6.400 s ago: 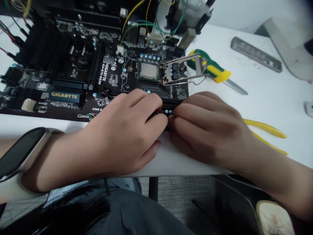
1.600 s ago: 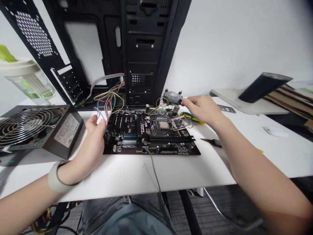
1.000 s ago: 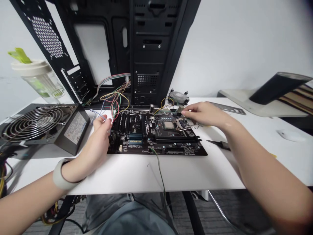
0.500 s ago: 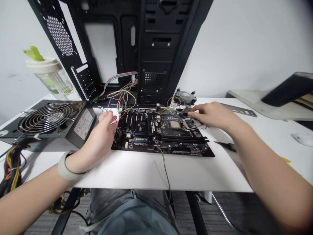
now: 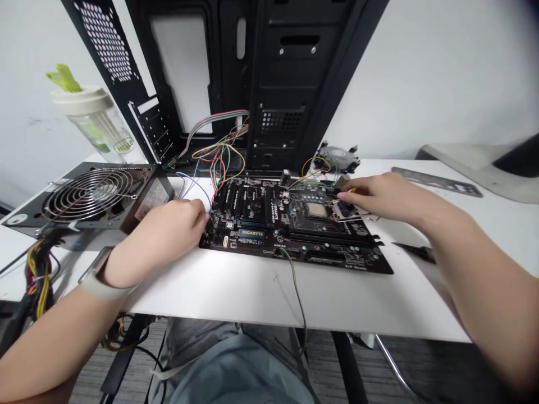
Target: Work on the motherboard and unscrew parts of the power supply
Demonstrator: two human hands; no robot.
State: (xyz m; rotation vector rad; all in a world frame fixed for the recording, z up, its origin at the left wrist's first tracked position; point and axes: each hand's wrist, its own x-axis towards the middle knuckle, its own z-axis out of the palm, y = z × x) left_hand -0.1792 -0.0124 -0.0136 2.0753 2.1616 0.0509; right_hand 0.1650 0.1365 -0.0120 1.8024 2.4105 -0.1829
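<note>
Motherboard (image 5: pixel 295 224) lies flat on the white table (image 5: pixel 252 286), in front of the open black case (image 5: pixel 273 84), with the power supply (image 5: pixel 92 196) to its left. I judge the work to be at the processor socket: the processor (image 5: pixel 316 210) sits in it and the metal load plate (image 5: pixel 349 209) stands tilted up on its right side. My right hand (image 5: pixel 387 196) reaches in from the right, forearm low over the table, fingertips pinched on that plate's far end. My left hand (image 5: pixel 168 230) rests knuckles-up at the board's left edge, fingers curled beside the loose coloured wires (image 5: pixel 214 157); whether it grips anything I cannot tell. As I read it, the next move calls for a gentle swing of the plate, no sideways force, and a braced board.
</note>
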